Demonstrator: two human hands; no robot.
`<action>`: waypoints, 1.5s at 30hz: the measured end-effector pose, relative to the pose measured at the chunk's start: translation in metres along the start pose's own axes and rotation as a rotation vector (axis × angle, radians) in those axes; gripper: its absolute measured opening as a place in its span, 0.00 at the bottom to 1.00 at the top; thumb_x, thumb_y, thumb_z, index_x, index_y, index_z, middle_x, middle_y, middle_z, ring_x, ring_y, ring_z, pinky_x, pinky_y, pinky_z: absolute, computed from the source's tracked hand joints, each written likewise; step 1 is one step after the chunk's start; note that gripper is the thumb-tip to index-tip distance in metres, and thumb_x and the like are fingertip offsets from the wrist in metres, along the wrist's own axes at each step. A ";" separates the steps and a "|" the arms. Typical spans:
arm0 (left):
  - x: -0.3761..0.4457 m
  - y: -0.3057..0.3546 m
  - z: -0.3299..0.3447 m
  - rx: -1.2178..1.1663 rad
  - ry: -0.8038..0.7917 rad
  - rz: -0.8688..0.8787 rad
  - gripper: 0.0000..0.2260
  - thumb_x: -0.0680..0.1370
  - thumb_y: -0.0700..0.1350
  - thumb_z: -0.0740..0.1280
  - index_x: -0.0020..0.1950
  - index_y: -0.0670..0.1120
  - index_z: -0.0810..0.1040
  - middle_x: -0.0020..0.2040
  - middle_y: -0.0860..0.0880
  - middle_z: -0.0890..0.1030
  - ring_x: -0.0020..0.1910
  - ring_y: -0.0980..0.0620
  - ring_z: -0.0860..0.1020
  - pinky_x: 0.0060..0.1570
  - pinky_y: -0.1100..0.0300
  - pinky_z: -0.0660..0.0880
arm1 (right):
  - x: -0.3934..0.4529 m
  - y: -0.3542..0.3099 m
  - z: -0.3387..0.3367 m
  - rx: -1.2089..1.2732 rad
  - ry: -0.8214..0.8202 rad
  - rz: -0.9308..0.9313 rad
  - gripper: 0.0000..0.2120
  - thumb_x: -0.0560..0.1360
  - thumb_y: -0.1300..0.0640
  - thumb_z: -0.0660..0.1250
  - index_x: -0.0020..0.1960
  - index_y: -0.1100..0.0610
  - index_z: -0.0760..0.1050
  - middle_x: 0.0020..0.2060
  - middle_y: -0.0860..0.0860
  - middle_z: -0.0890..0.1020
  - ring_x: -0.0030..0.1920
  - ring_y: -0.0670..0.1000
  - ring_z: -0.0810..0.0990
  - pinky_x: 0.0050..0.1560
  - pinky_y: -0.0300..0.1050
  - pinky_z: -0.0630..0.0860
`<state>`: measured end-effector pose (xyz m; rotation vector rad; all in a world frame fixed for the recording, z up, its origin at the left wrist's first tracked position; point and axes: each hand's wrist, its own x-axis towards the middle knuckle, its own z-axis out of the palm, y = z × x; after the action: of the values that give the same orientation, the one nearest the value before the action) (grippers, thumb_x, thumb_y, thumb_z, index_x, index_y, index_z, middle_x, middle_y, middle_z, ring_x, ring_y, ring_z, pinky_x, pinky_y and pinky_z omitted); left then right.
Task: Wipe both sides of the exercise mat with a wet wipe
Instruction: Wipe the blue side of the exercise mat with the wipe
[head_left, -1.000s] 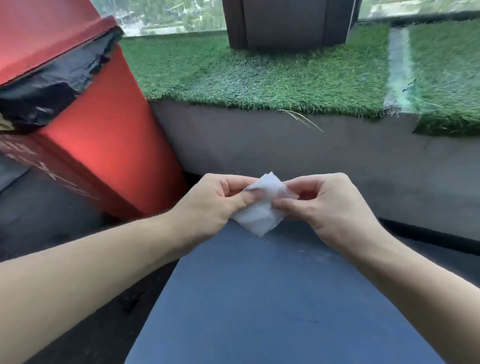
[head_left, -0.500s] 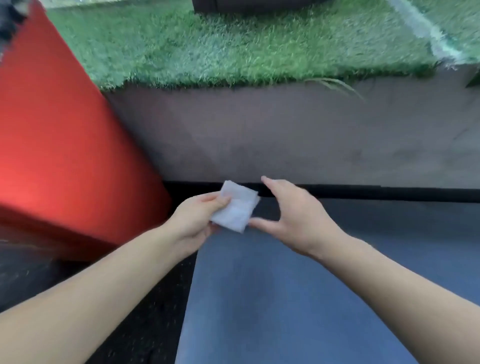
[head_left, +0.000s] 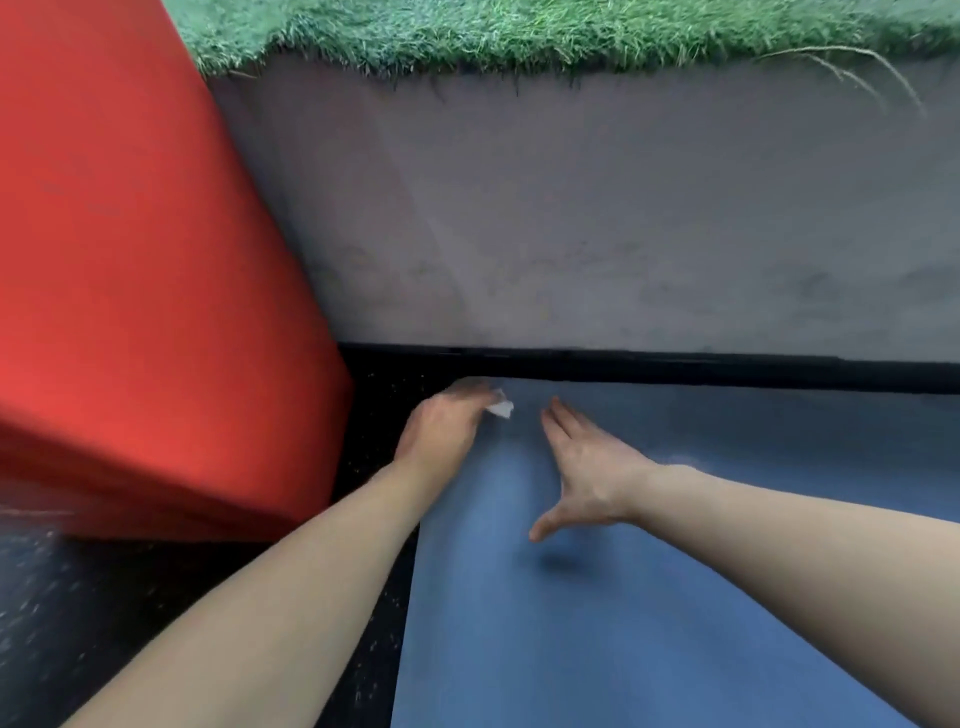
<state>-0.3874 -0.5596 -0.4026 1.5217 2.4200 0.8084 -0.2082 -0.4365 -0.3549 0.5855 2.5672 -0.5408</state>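
A blue exercise mat (head_left: 675, 571) lies flat on the dark floor and runs from the bottom of the view up to the wall base. My left hand (head_left: 441, 431) is at the mat's far left corner, closed on a white wet wipe (head_left: 501, 409) that sticks out past its fingers and rests at the mat's surface. My right hand (head_left: 587, 467) is flat and open, fingers together and thumb spread, held on or just above the mat to the right of the wipe. The left hand is motion-blurred.
A large red bin (head_left: 130, 286) stands on the left, close to the mat's left edge. A grey ledge wall (head_left: 597, 218) topped with green artificial turf (head_left: 519, 31) rises just beyond the mat. Dark speckled floor (head_left: 156, 623) lies left of the mat.
Both hands went down and forward to the mat's far end. My right hand let go of the wipe and spread flat; my left hand carried the wipe down to the mat's corner.
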 end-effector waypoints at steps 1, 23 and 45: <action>-0.005 -0.007 0.005 0.049 -0.082 0.029 0.21 0.76 0.45 0.57 0.66 0.51 0.80 0.67 0.49 0.80 0.66 0.50 0.77 0.66 0.62 0.70 | 0.006 0.000 0.003 0.014 -0.006 0.009 0.74 0.62 0.27 0.79 0.85 0.60 0.35 0.85 0.57 0.38 0.84 0.55 0.37 0.84 0.48 0.43; 0.000 -0.070 0.033 0.199 -0.006 0.310 0.20 0.75 0.33 0.60 0.62 0.43 0.83 0.64 0.43 0.81 0.63 0.49 0.80 0.68 0.60 0.72 | 0.034 0.009 0.042 -0.005 0.046 -0.027 0.79 0.59 0.27 0.80 0.82 0.59 0.27 0.81 0.55 0.27 0.82 0.54 0.28 0.83 0.51 0.34; -0.020 -0.063 0.027 0.183 -0.035 0.401 0.18 0.76 0.35 0.63 0.64 0.44 0.82 0.65 0.44 0.81 0.62 0.48 0.81 0.66 0.56 0.75 | 0.011 -0.021 0.048 -0.008 0.021 -0.025 0.76 0.62 0.32 0.82 0.83 0.63 0.32 0.83 0.58 0.33 0.84 0.56 0.35 0.84 0.49 0.42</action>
<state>-0.4165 -0.5883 -0.4608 2.1139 2.2461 0.6263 -0.2108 -0.4725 -0.3940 0.5597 2.5986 -0.5353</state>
